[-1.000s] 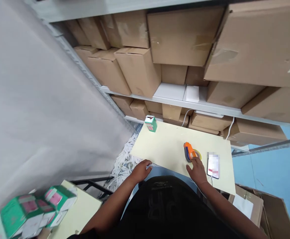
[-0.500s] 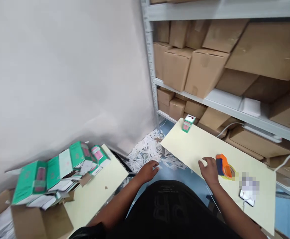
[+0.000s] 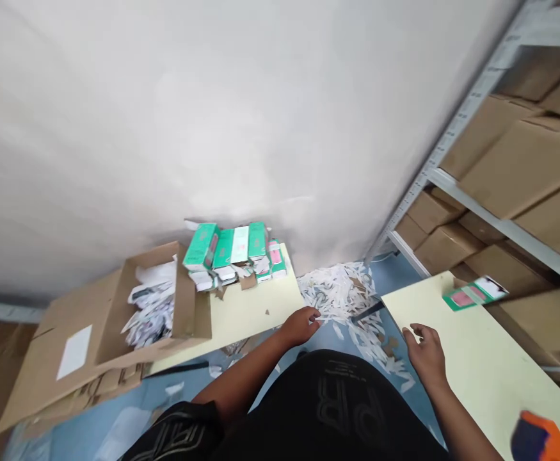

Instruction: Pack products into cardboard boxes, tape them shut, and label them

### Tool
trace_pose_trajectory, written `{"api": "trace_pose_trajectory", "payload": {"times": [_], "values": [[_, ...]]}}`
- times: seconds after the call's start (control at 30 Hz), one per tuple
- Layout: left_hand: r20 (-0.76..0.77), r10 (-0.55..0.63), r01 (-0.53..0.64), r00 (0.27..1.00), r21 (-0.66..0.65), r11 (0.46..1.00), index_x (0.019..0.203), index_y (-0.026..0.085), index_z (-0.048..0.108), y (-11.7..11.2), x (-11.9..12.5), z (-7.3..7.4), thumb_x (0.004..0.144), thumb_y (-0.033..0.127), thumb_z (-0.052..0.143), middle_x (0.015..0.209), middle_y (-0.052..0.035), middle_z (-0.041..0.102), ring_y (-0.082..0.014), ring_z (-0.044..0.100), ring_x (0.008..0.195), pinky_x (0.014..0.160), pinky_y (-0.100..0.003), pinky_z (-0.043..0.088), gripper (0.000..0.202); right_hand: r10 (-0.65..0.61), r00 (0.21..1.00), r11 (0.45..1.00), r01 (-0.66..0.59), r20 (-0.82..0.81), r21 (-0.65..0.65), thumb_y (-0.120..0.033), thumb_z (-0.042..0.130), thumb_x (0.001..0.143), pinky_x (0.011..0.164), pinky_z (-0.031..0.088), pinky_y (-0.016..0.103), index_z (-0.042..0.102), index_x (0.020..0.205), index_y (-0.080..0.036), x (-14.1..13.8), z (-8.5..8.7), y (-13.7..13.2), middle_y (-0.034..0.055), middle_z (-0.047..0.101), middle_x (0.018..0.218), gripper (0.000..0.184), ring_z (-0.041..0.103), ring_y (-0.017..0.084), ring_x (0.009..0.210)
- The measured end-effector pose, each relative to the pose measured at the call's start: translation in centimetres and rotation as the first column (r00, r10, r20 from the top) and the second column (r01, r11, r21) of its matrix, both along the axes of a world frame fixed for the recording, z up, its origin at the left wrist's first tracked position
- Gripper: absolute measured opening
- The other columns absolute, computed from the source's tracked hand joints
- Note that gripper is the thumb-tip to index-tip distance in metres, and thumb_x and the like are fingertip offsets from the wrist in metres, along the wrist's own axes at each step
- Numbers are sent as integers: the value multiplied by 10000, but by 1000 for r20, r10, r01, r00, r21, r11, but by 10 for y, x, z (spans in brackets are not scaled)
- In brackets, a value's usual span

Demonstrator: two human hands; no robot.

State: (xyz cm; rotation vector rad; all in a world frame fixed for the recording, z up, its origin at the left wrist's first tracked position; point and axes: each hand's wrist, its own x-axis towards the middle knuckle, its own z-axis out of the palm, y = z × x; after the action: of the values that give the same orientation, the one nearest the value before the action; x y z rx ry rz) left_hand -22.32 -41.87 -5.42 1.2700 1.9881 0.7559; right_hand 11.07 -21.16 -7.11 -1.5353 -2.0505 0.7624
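Observation:
My left hand (image 3: pixel 301 326) hangs in the air over the gap between two tables, its fingers loosely curved and apart, with nothing visible in it. Fingers spread, my right hand (image 3: pixel 425 351) hovers by the inner edge of the right table (image 3: pixel 457 365) and is bare too. Beyond it, on that table's far end, lies a green and white box (image 3: pixel 475 293) with a pink panel. Several green boxes (image 3: pixel 256 241) with torn white flaps stand in a row on the left table (image 3: pixel 246 310), against the wall.
An open cardboard carton (image 3: pixel 185 301) full of paper scraps sits left of the green boxes. Shredded paper (image 3: pixel 340 288) covers the floor between the tables. An orange and dark blue tape dispenser (image 3: pixel 539 438) is at lower right. Shelving (image 3: pixel 457 121) with brown cartons rises at right.
My view has turned left, bringing the paper-filled carton into sight and shifting the shelving to the right. The phone has left view. Both hands stay raised and empty.

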Motion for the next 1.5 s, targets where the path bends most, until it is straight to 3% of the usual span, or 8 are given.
{"api": "trace_pose_trajectory", "payload": {"times": [0.2,0.4,0.63,0.8,1.07,1.27,1.37,1.5], "values": [[14,259,-259,966,-44,965,1144,193,706,-41,21,8,892,332,609,1138,-78,727,-215,687,991,906,-330,532,304,245,969,964,-243,10,-112,-647,554,809,936,473,437,666,989,-199,-54,-1,40,126,647,1100,496,631,305,1016],[-47,438,-440,898,-68,895,1176,191,688,-84,45,19,893,311,616,1148,-86,718,-218,683,1011,947,-343,522,316,493,870,846,-483,-12,-228,-672,544,794,948,471,441,686,975,-209,-107,-7,42,129,692,1110,517,642,320,1022],[-122,593,-600,796,-33,799,1240,200,667,-143,57,33,896,328,621,1204,-91,695,-226,679,1030,948,-346,524,370,698,714,686,-688,-51,-238,-664,558,787,928,488,432,690,942,-196,-163,-11,6,141,722,1070,510,663,323,1014],[-165,701,-714,694,-33,699,1175,224,683,-219,42,33,892,317,619,1135,-68,718,-226,682,1016,921,-336,523,306,773,633,610,-762,-46,-218,-666,565,796,900,499,433,706,957,-204,-204,-6,-46,134,728,1085,509,667,315,960],[-227,820,-832,525,67,551,1076,217,701,-388,-34,26,916,290,576,1064,-63,732,-223,682,987,912,-329,512,215,808,587,565,-797,-53,-215,-662,587,781,900,502,437,707,900,-210,-279,-21,-190,123,747,1009,483,679,331,979],[-477,788,-869,390,90,486,1223,187,668,-527,-148,26,919,191,530,1229,-122,684,-261,609,1188,1068,-373,453,334,864,504,487,-845,-23,-222,-652,590,797,913,501,424,707,893,-237,-328,-5,-302,89,755,1003,441,688,321,994],[-561,707,-842,432,31,539,1437,133,538,-575,-213,17,847,134,596,1504,-180,525,-324,435,1417,1190,-464,326,593,868,497,488,-846,13,-213,-661,575,811,944,491,429,700,880,-242,-342,5,-333,77,754,987,443,689,315,1000],[-618,505,-737,603,-190,648,1584,163,361,-600,-274,-16,812,124,655,1693,-182,266,-379,210,1557,1232,-579,184,827,854,513,516,-817,84,-257,-658,572,816,886,509,418,698,912,-235,-344,9,-350,86,757,988,452,695,311,963]]}}
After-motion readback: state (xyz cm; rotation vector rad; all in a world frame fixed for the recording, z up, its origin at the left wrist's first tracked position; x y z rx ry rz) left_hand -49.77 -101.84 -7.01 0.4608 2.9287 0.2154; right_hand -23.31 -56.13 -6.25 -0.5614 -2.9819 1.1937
